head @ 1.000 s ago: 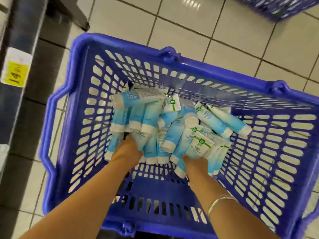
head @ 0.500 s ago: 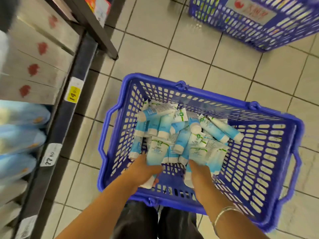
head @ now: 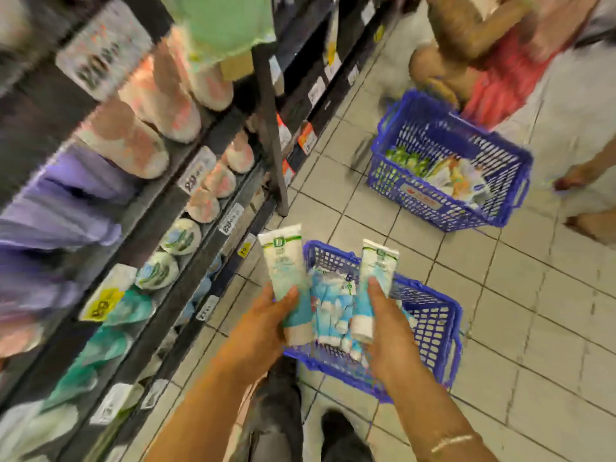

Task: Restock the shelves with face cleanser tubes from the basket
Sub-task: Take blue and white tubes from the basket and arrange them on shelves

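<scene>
Head view: left hand (head: 266, 315) gripping one cleanser tube (head: 286, 275), right hand (head: 380, 331) gripping another tube (head: 375, 278) (green logo, text unreadable), above blue basket (head: 436, 328). Tiled floor (head: 533, 328); shelves (head: 186, 208) left of hands, price tags blurred.

"229" on shelf price tag (head: 196, 177)
</scene>
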`<state>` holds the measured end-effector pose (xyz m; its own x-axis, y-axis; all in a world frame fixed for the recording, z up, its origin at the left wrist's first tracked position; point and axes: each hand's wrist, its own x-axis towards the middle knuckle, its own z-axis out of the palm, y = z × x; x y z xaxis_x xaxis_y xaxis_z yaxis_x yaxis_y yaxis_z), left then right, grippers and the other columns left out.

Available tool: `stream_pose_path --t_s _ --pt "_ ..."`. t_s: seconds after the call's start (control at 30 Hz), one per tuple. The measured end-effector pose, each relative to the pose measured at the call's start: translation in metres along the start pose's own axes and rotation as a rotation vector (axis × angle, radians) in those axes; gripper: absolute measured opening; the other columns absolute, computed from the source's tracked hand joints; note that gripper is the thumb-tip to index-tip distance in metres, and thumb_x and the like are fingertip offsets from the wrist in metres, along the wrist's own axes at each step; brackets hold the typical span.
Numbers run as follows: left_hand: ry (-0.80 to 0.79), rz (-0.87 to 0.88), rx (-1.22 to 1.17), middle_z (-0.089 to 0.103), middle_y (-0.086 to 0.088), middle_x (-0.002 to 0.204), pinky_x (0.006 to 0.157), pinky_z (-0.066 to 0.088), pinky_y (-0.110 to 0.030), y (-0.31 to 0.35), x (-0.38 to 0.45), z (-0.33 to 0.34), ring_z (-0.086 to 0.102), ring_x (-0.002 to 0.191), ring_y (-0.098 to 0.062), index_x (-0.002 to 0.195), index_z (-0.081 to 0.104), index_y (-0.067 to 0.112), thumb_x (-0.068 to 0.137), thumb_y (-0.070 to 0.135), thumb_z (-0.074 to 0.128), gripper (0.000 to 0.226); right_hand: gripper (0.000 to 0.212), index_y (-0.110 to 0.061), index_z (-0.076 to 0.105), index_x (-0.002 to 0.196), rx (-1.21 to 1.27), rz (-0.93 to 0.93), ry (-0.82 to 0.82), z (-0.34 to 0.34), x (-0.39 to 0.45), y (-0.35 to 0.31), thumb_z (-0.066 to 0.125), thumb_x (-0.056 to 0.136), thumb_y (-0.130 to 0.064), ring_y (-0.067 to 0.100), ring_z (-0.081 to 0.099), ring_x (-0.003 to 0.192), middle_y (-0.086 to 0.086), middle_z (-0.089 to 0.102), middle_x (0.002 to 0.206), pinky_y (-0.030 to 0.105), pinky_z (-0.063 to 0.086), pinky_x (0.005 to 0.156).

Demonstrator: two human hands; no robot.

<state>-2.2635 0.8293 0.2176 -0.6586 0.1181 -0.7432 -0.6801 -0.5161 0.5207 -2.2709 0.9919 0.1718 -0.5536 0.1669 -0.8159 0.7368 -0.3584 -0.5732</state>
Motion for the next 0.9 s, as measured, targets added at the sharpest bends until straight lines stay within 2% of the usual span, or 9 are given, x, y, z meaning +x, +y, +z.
stream_pose_path --t_s 0.03,0.07,0.13,0.17,0.27,0.4,0.53,0.73,0.9 --pt "0.003 0.045 -0.025 0.073 -0.005 0.094 0.062 0.058 -0.029 0.010 -0.021 0.006 0.071 0.076 -0.016 0.126 0.049 0.007 0.081 0.009 0.047 0.046 0.027 -0.020 0.058 0.109 -0.006 -0.045 -0.061 0.006 -0.021 -0.015 0.056 0.089 -0.037 0.007 0.066 0.056 -0.006 0.072 0.074 0.019 0.048 0.043" --pt "0.009 0.094 -0.042 0.073 -0.007 0.092 0.058 0.058 -0.030 0.019 -0.045 0.013 0.071 0.074 -0.019 0.122 0.052 0.008 0.080 0.008 0.048 0.042 0.021 -0.021 0.058 0.104 -0.024 -0.090 -0.126 0.012 -0.042 -0.028 0.056 0.088 -0.034 0.004 0.065 0.053 -0.009 0.070 0.067 0.018 0.048 0.044" --pt "0.051 0.194 -0.077 0.073 -0.006 0.087 0.051 0.055 -0.027 0.028 -0.088 0.017 0.070 0.069 -0.017 0.115 0.055 0.011 0.079 0.007 0.051 0.036 0.024 -0.017 0.058 0.103 0.003 -0.138 -0.287 0.021 -0.083 -0.046 0.060 0.080 -0.025 0.014 0.066 0.072 -0.004 0.070 0.076 0.030 0.055 0.070" --pt "0.075 0.246 -0.108 0.073 -0.006 0.086 0.050 0.054 -0.026 0.030 -0.110 0.017 0.070 0.068 -0.016 0.113 0.056 0.012 0.075 0.009 0.053 0.038 0.026 -0.015 0.059 0.101 0.047 -0.133 -0.357 0.025 -0.103 -0.053 0.061 0.076 -0.022 0.021 0.064 0.077 0.003 0.068 0.082 0.038 0.051 0.079" --pt "0.171 0.371 -0.174 0.073 -0.003 0.085 0.056 0.056 -0.033 0.031 -0.177 0.011 0.070 0.070 -0.015 0.112 0.055 0.015 0.070 0.017 0.057 0.043 0.017 -0.016 0.062 0.092 0.021 -0.138 -0.556 0.039 -0.163 -0.065 0.061 0.075 -0.021 0.014 0.066 0.069 0.001 0.070 0.077 0.030 0.052 0.065" --pt "0.295 0.549 -0.302 0.072 -0.007 0.091 0.067 0.057 -0.045 0.018 -0.268 -0.008 0.069 0.076 -0.021 0.114 0.056 0.018 0.070 0.024 0.060 0.045 0.044 -0.014 0.060 0.110 -0.107 -0.187 -0.789 0.062 -0.241 -0.068 0.063 0.068 -0.027 0.015 0.068 0.077 0.003 0.071 0.089 0.031 0.055 0.065" --pt "0.400 0.756 -0.506 0.070 -0.009 0.079 0.054 0.056 -0.041 0.008 -0.360 -0.027 0.067 0.065 -0.021 0.111 0.058 0.016 0.070 0.021 0.060 0.041 0.037 -0.016 0.061 0.103 -0.137 -0.121 -0.981 0.095 -0.319 -0.052 0.062 0.069 -0.031 0.007 0.066 0.061 -0.002 0.070 0.070 0.022 0.054 0.052" --pt "0.549 0.936 -0.505 0.065 -0.011 0.079 0.057 0.055 -0.040 -0.016 -0.487 -0.054 0.063 0.068 -0.023 0.109 0.060 0.014 0.067 0.016 0.064 0.042 0.019 -0.013 0.061 0.089 -0.279 -0.038 -1.163 0.131 -0.425 -0.012 0.061 0.081 -0.031 0.008 0.058 0.043 -0.001 0.061 0.052 0.018 0.047 0.040" --pt "0.648 1.056 -0.489 0.066 -0.013 0.071 0.054 0.056 -0.037 -0.041 -0.568 -0.075 0.065 0.058 -0.022 0.111 0.059 0.004 0.068 0.013 0.063 0.044 0.029 -0.010 0.060 0.095 -0.378 -0.066 -1.305 0.144 -0.505 0.024 0.064 0.077 -0.032 0.008 0.058 0.041 0.003 0.060 0.058 0.019 0.045 0.037"
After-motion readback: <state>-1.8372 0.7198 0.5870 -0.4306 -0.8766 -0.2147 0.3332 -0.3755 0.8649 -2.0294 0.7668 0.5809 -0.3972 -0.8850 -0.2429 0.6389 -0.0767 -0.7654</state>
